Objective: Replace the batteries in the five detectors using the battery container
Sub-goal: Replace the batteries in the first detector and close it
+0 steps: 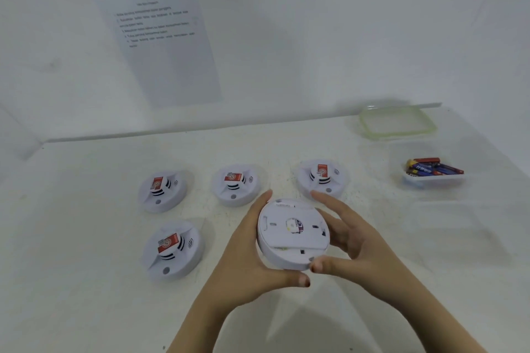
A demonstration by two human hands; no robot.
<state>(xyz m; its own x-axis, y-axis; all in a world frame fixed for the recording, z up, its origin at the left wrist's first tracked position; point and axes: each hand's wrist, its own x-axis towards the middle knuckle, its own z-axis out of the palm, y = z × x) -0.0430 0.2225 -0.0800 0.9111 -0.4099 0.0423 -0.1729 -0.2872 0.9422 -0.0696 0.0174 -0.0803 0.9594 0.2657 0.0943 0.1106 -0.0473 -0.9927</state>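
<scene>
Both hands cup one detector (292, 233) above the table (86, 295): the left hand (252, 255) wraps its near-left rim and the right hand (347, 241) braces the right rim, fingers spread, thumb on the near edge. Held only by its rim and tilted, back face up, it could slip or twist free if the back plate resists, dropping onto the four other detectors (162, 190) just beside it. It is a white disc with a small central opening showing something purple, while the battery container (433, 173) sits well apart, far right, its lid (397, 123) off behind it.
</scene>
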